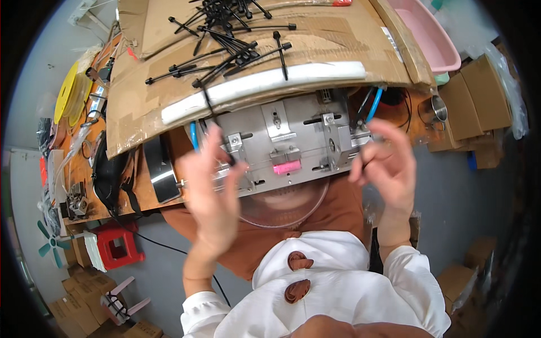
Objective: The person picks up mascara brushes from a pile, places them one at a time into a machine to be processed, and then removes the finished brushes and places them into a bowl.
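Note:
My left hand (211, 191) is raised over the left end of a metal fixture (270, 149), its thumb and index finger around a thin black rod (208, 104). That rod slants up over the cardboard's front edge; its lower part is blurred between my fingers. At the fixture's right end, my right hand (391, 169) has its fingers curled and thumb drawn in, with a small dark thing between them that I cannot make out. A pink piece (287, 167) sits at the fixture's front middle. Several black rods with knobbed ends (239, 53) lie heaped on the cardboard (338, 45) behind.
A white strip (265, 90) runs along the cardboard's front edge. Blue tubes (374, 105) stand at both sides of the fixture. A clear round bowl (284, 208) is below it. Left are a black phone-like slab (161, 169) and a yellow spool (73, 93); a metal cup (434, 110) stands right.

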The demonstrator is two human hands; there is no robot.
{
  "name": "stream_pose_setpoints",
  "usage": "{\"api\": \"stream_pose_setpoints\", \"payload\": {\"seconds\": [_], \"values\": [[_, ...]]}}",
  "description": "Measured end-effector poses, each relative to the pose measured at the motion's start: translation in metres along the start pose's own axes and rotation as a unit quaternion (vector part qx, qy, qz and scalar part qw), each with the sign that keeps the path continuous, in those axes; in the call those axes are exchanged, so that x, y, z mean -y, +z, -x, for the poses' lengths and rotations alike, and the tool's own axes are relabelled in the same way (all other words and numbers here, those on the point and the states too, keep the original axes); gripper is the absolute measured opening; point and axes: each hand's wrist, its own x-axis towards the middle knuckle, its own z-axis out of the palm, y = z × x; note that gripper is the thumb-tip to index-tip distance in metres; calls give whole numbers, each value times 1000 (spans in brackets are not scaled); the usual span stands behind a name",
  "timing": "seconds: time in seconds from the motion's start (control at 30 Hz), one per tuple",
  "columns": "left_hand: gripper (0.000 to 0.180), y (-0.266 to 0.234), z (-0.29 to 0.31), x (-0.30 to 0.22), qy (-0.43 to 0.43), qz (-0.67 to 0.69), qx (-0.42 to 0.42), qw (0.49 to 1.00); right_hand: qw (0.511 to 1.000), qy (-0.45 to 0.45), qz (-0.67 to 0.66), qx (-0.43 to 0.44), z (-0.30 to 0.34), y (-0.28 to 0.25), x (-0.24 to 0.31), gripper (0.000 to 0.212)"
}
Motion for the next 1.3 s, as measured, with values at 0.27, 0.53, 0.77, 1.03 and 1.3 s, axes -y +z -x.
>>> {"api": "stream_pose_setpoints", "payload": {"seconds": [0.27,0.53,0.77,1.03,1.3], "values": [[68,59,83,-38,-5,-101,153,983,983,-174,7,-64,-20,-6,2,26],[70,63,78,-41,-19,-157,174,972,978,-189,26,-90,-14,-8,0,33],[68,60,79,-40,-18,-161,175,971,969,-207,74,-116,-2,-2,-9,20],[80,26,63,-47,-53,-108,185,975,884,-212,416,6,27,31,-62,64],[73,3,62,-25,-93,-139,112,979,858,-151,480,102,30,48,-99,68]]}}
